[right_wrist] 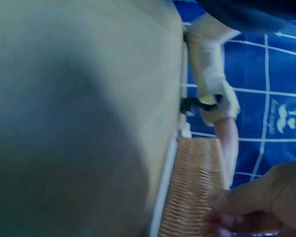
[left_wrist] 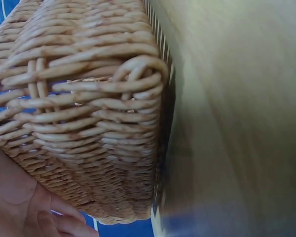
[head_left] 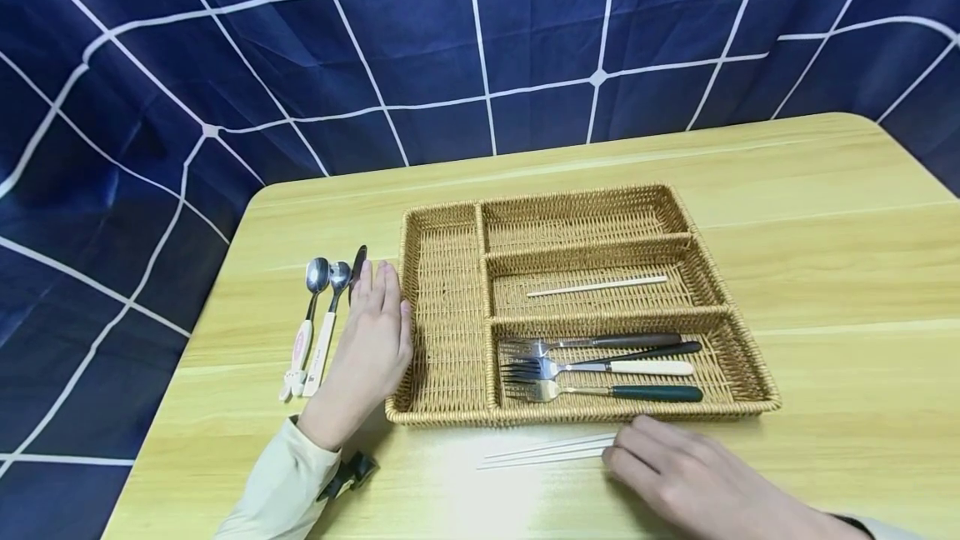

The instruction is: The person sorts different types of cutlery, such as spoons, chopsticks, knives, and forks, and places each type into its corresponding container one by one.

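My left hand point(head_left: 375, 340) lies with straight fingers along the left outer wall of the wicker cutlery tray point(head_left: 448, 415); in the left wrist view, the hand point(left_wrist: 19, 202) is beside the woven wall. In front of the tray, my right hand point(head_left: 675, 469) is over the right ends of several white chopsticks point(head_left: 543, 455) on the table. Its fingers are loosely bent and hide those ends. The right wrist view is blurred; no chopstick shows between the fingers of the hand point(right_wrist: 256, 202). Another chopstick point(head_left: 596, 287) lies in the tray's middle right compartment.
Several forks point(head_left: 652, 392) fill the front right compartment. Left of the tray lie a spoon with a rabbit handle point(head_left: 302, 344), a white-handled spoon point(head_left: 322, 344) and a dark knife blade point(head_left: 360, 261), partly behind my left hand. A blue checked cloth point(head_left: 540, 32) hangs behind the table.
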`<state>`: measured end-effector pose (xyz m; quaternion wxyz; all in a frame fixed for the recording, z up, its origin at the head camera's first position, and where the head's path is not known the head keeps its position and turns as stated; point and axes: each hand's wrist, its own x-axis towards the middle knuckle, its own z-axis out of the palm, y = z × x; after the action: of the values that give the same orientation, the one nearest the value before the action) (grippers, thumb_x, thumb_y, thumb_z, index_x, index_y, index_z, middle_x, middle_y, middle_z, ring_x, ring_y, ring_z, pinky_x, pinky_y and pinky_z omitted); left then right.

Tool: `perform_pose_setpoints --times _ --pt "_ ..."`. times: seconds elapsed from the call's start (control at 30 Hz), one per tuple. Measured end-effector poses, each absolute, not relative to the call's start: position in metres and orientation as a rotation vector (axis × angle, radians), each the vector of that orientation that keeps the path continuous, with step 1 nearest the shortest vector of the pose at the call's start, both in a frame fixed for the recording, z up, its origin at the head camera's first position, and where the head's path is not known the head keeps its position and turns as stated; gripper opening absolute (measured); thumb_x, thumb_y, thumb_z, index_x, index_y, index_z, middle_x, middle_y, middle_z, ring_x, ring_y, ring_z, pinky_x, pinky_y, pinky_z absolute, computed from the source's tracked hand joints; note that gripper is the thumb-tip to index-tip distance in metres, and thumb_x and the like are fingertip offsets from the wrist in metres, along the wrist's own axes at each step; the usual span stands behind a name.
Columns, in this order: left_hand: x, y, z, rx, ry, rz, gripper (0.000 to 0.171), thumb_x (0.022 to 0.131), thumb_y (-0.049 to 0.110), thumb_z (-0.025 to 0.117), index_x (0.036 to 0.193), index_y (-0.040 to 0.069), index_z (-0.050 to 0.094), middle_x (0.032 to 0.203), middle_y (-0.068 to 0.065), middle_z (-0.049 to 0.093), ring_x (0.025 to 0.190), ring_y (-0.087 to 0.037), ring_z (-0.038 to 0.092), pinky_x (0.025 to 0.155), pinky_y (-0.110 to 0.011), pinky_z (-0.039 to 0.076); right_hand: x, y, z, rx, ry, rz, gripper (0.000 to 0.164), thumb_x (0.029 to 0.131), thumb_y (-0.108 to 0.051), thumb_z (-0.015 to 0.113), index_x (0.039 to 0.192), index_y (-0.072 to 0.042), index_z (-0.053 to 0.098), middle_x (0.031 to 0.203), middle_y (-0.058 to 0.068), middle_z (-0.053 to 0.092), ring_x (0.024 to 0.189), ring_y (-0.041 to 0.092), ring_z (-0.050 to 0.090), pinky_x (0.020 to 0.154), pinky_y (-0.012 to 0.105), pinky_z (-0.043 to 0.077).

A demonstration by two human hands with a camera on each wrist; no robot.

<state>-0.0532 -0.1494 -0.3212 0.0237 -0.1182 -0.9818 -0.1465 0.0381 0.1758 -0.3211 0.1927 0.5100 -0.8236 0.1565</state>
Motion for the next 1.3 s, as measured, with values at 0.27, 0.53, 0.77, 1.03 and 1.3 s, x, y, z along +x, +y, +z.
perform_pose_setpoints --times 0.27,0.53,0.77,1.03,1.3 --pt "-0.053 -0.149 -0.322 -0.358 -3.057 -0.465 0.054 0.104 0.016 0.032 0.144 -0.016 0.016 0.152 -0.032 0.016 0.144 -0.042 0.0 0.118 -0.052 0.009 0.042 0.166 -0.347 1.369 -2.33 0.277 0.049 0.107 -0.025 0.022 0.076 -0.008 0.057 0.072 -0.003 0.051 0.064 0.01 0.044 0.054 0.02 0.044" --pt "-0.052 -0.149 -0.322 -0.36 -3.054 -0.469 0.054 0.104 0.016 0.032 0.144 -0.016 0.016 0.152 -0.032 0.016 0.144 -0.041 0.0 0.118 -0.052 0.009 0.044 0.165 -0.354 1.346 -2.371 0.238 0.024 0.084 -0.001 0.032 0.071 -0.008 0.052 0.067 -0.003 0.044 0.06 0.01 0.04 0.048 0.019 0.04" --pt "-0.053 -0.149 -0.322 -0.366 -3.053 -0.472 0.054 0.104 0.017 0.032 0.144 -0.016 0.016 0.153 -0.032 0.015 0.144 -0.042 0.001 0.118 -0.052 0.009 0.045 0.164 -0.357 1.36 -2.391 0.253 0.008 0.077 -0.015 0.05 0.071 -0.01 0.05 0.068 -0.005 0.041 0.061 0.009 0.037 0.047 0.018 0.035" --pt "-0.052 -0.149 -0.322 -0.363 -3.057 -0.483 0.054 0.104 0.017 0.032 0.145 -0.016 0.016 0.152 -0.033 0.016 0.144 -0.042 0.001 0.118 -0.052 0.009 0.046 0.164 -0.356 1.361 -2.413 0.226 0.008 0.078 -0.009 0.046 0.071 -0.009 0.05 0.068 -0.004 0.041 0.061 0.009 0.037 0.047 0.019 0.036" --pt "-0.053 -0.15 -0.322 -0.37 -3.052 -0.462 0.054 0.104 0.016 0.031 0.144 -0.016 0.015 0.152 -0.033 0.015 0.144 -0.042 0.0 0.118 -0.052 0.009 0.042 0.168 -0.311 1.358 -2.402 0.229 0.049 0.104 -0.046 0.025 0.083 -0.008 0.048 0.08 -0.003 0.043 0.07 0.01 0.038 0.055 0.02 0.039"
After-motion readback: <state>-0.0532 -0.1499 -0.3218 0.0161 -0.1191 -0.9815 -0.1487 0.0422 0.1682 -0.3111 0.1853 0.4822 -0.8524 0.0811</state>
